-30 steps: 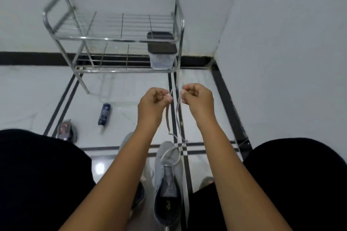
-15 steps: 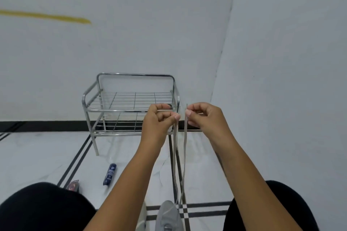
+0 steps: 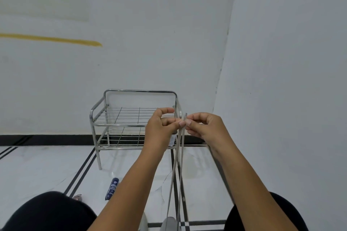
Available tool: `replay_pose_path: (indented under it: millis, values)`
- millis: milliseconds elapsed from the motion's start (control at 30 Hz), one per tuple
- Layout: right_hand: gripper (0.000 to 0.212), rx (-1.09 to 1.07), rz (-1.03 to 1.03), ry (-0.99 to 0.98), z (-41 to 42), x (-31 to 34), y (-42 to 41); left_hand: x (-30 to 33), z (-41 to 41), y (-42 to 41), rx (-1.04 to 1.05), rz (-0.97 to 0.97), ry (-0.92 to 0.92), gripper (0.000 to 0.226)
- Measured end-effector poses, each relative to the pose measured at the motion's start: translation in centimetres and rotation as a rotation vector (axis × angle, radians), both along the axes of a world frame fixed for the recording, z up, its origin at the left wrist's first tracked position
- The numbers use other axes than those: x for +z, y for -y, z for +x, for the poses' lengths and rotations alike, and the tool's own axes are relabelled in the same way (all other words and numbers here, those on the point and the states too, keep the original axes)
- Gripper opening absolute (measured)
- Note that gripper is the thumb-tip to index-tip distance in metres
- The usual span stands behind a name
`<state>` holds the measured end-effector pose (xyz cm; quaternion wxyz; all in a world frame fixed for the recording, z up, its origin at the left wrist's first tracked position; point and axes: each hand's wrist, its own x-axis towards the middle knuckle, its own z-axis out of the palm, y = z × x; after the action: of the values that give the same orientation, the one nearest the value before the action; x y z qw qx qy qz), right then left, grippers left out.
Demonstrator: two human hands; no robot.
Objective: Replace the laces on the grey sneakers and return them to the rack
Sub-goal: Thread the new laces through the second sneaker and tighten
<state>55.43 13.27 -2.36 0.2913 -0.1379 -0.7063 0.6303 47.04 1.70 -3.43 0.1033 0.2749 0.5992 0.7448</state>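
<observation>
Pale grey lace (image 3: 180, 148) strung up taut, shiny chrome wire rack (image 3: 131, 118) behind it, white marble floor (image 3: 37, 170) with black double stripes, dark blue tube (image 3: 112, 188) with white print below the rack, yellow streak (image 3: 50, 40) on white wall, black trousers (image 3: 47, 212)

Grey lace (image 3: 175, 170) pulled up taut from the sneaker (image 3: 170, 224).
Its two flat strands rise side by side; only the grey toe shows at the bottom edge. The chrome wire rack (image 3: 120, 118) stands against the wall.
</observation>
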Motion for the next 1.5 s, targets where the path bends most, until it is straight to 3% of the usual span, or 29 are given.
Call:
replay_pose_path:
  millis: [567,767,967,1100,1300,1500]
  values:
    - [0.006,0.032,-0.003,0.056,-0.2,0.7,-0.3,-1.0,-0.1,-1.1,-0.031,0.092,0.115,0.039]
    - [0.007,0.062,-0.066,0.054,-0.3,0.7,-0.2,-1.3,-0.1,-1.3,-0.017,0.047,0.027,0.027]
    - [0.007,-0.010,0.075,0.078,-0.8,1.5,0.2,-1.5,-0.1,-1.6,0.020,0.015,-0.032,0.024]
    - [0.007,-0.038,0.121,0.081,-0.9,1.8,0.4,-1.8,-0.2,-1.3,-0.004,-0.055,-0.073,0.008]
    - [0.011,-0.083,0.032,0.042,-0.6,2.3,-0.2,-1.8,-0.5,-0.9,-0.012,-0.093,-0.007,0.014]
    - [0.006,0.019,0.163,0.134,-0.6,1.8,-0.3,-1.5,-1.0,-0.5,-0.039,-0.088,0.012,0.015]
